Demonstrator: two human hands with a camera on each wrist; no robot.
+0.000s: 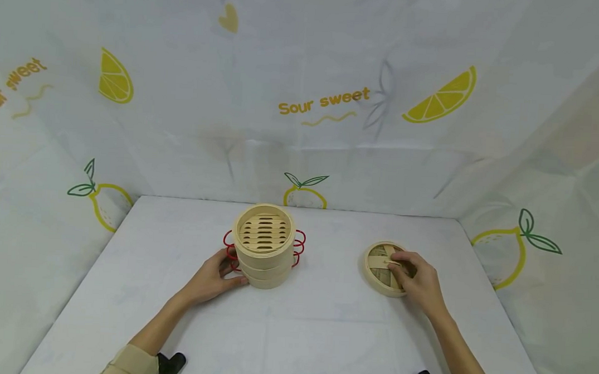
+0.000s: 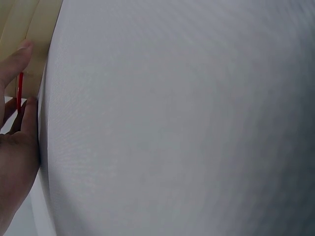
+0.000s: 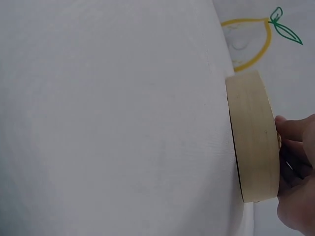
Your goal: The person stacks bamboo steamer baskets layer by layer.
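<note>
A small round bamboo steamer [image 1: 263, 263] of stacked tiers stands at the back of the table, its slatted top tier uncovered. Red loops [image 1: 300, 243] stick out from both its sides. My left hand [image 1: 211, 281] holds the stack low on its left side, thumb at the front and fingers round behind, partly hidden. In the left wrist view the thumb lies against the bamboo wall [image 2: 37, 59]. Over to the right, my right hand [image 1: 422, 284] pinches the bamboo steamer lid [image 1: 376, 263] by the middle of its woven top. The right wrist view shows the lid's rim [image 3: 253, 142] close against the tabletop.
A white cloth covers the table [image 1: 323, 338]. Behind and at both sides hangs a pale curtain [image 1: 262, 124] printed with lemons and lettering. Dark straps with black pieces [image 1: 172, 364] sit at the wrists.
</note>
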